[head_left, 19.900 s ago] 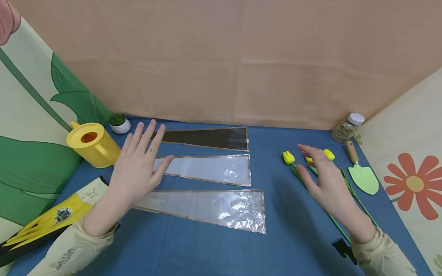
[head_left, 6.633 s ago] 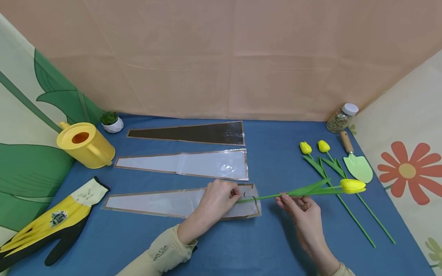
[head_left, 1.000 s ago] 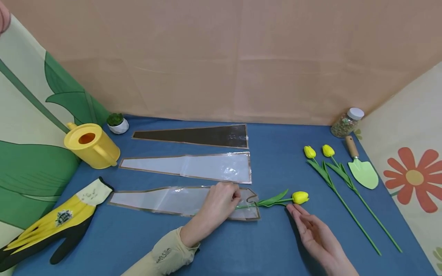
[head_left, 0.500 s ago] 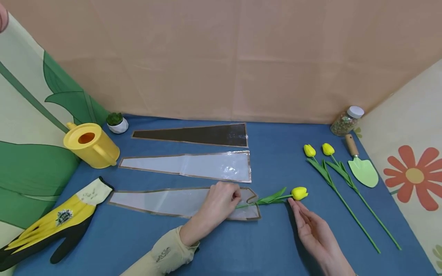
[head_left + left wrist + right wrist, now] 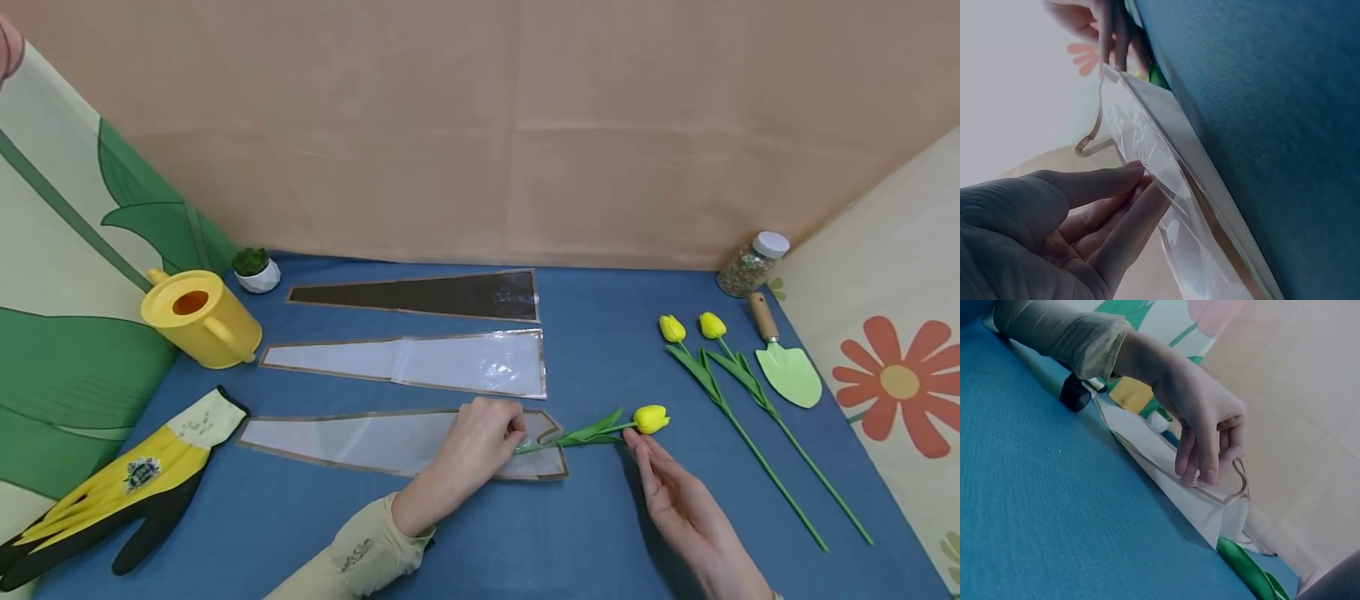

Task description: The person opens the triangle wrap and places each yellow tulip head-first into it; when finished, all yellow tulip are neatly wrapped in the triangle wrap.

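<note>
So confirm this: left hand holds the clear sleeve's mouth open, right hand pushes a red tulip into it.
Not quite. The tulip is yellow, not red, as the head view shows. The rest holds: the left hand pinches the clear sleeve at its mouth, and the right hand pushes at the bloom.

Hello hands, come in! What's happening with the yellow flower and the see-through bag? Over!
Left hand pinches clear sleeve mouth open. Right hand open, fingers touching tulip; stem partly inside sleeve. Nothing blocking.

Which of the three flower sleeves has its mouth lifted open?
The nearest clear flower sleeve: the left hand pinches its mouth open around a yellow tulip stem. The other clear one and the black one lie flat.
</note>
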A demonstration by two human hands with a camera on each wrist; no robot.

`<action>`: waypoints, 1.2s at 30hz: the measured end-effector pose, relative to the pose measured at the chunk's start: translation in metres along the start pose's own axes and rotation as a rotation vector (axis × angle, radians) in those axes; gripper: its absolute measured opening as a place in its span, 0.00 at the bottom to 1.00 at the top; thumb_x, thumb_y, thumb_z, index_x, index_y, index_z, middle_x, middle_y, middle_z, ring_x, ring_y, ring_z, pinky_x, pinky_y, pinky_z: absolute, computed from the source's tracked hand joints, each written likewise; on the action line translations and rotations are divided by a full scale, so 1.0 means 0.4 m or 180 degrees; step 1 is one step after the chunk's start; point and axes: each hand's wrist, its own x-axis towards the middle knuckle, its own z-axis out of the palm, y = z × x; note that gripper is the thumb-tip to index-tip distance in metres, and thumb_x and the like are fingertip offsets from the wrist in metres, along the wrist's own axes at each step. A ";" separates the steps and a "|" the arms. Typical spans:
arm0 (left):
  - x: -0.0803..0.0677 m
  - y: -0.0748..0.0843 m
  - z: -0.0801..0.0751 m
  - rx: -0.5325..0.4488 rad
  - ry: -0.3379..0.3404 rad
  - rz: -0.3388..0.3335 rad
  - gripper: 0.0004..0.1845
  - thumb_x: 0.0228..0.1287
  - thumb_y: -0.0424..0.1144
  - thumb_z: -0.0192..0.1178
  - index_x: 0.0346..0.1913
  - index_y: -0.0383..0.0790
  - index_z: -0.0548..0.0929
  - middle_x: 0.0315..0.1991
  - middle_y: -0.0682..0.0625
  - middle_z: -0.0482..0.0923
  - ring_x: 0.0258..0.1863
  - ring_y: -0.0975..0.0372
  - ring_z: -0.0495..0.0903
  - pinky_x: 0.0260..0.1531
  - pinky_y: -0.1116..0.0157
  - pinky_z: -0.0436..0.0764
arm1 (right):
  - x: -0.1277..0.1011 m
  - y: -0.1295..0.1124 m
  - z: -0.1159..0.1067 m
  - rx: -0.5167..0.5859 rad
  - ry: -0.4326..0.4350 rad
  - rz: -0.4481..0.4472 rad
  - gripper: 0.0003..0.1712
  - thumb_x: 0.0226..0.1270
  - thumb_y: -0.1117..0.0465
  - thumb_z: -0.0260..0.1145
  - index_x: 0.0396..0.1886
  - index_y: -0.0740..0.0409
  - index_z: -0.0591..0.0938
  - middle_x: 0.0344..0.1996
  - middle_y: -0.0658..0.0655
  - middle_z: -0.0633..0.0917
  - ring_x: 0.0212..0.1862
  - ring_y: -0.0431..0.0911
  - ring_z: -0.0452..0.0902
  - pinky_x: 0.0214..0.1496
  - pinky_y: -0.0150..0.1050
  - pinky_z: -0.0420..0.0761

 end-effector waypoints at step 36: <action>0.006 0.007 -0.008 0.0244 0.0019 0.0008 0.10 0.65 0.25 0.73 0.29 0.41 0.88 0.25 0.52 0.85 0.19 0.67 0.75 0.20 0.70 0.73 | 0.008 0.055 0.044 -0.0822 -0.0074 -0.0669 0.17 0.82 0.67 0.61 0.65 0.51 0.76 0.51 0.53 0.83 0.51 0.41 0.86 0.64 0.24 0.74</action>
